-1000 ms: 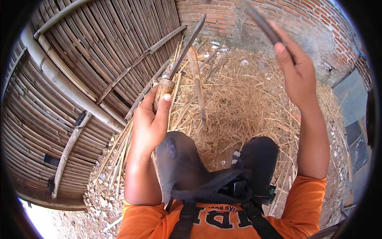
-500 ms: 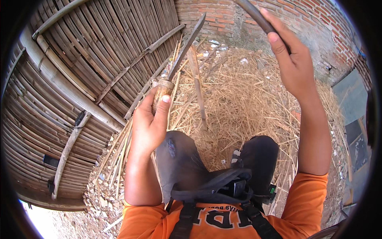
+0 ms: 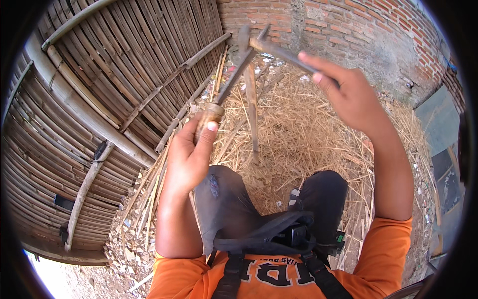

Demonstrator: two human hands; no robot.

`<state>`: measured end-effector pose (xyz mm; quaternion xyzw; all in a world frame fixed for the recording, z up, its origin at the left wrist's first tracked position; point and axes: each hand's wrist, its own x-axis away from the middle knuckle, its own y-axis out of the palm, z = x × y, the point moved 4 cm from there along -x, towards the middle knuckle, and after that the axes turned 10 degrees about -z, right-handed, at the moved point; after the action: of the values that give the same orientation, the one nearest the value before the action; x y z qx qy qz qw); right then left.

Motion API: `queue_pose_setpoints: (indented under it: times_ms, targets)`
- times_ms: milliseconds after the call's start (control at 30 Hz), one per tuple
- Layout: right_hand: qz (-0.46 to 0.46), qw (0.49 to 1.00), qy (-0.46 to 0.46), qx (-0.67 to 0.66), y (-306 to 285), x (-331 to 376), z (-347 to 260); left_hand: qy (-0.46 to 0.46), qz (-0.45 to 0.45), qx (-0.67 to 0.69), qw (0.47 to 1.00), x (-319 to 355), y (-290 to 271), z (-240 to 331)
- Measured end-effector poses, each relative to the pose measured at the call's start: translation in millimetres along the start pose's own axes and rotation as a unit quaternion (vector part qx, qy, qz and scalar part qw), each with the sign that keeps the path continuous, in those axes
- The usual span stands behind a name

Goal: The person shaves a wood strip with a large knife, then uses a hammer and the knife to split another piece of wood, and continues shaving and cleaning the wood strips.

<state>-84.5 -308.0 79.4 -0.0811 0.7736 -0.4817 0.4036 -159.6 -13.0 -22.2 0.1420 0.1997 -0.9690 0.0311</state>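
My left hand is wrapped round the wooden handle of a long knife, whose dark blade slants up and to the right. My right hand grips the dark handle of a hammer. The hammer head, blurred, overlaps the upper part of the blade; whether they touch is hard to tell. Beneath that crossing a narrow wooden strip stands nearly upright, its lower end among the straw. The blade passes across its top, and I cannot make out whether it is in contact.
Dry straw-like shavings cover the ground ahead of my knees. A slatted bamboo wall rises on the left, a brick wall at the back. Grey panels lean at the right. Long thin strips lie left of my legs.
My right hand has swung the hammer down and left, from upper right onto the knife's blade area. My left hand and the knife have shifted slightly right. The strip stands a little straighter.
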Motion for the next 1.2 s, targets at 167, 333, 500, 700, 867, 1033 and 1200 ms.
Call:
queue_pose_setpoints:
  times_ms: [167,333,500,700,867,1033,1200]
  targets:
    - [0.025,0.997,0.033,-0.059,-10.1,12.1,3.0,-0.011,0.019,-0.031,0.999,1.4,7.0,0.0]
    - [0.108,0.99,-0.027,-0.082,-7.5,15.6,2.8,-0.012,0.014,-0.033,0.999,0.6,8.1,0.0]
    - [-0.106,0.979,0.147,-0.093,10.9,23.6,-3.6,-0.035,0.014,-0.021,0.999,4.9,7.9,7.3]
    - [0.159,0.982,-0.016,-0.102,-9.1,25.2,11.3,-0.016,0.019,-0.028,0.999,0.3,6.7,-3.5]
    - [-0.057,0.993,0.092,-0.053,9.6,26.5,12.4,-0.012,0.045,-0.029,0.999,-3.2,4.8,-2.2]
    - [-0.092,0.988,0.087,-0.094,16.5,27.9,0.6,-0.026,0.055,-0.028,0.998,-2.9,-6.3,-21.8]
    - [0.138,0.983,-0.03,-0.12,-5.3,18.8,-1.5,-0.036,0.046,0.002,0.998,-2.1,-6.7,-16.5]
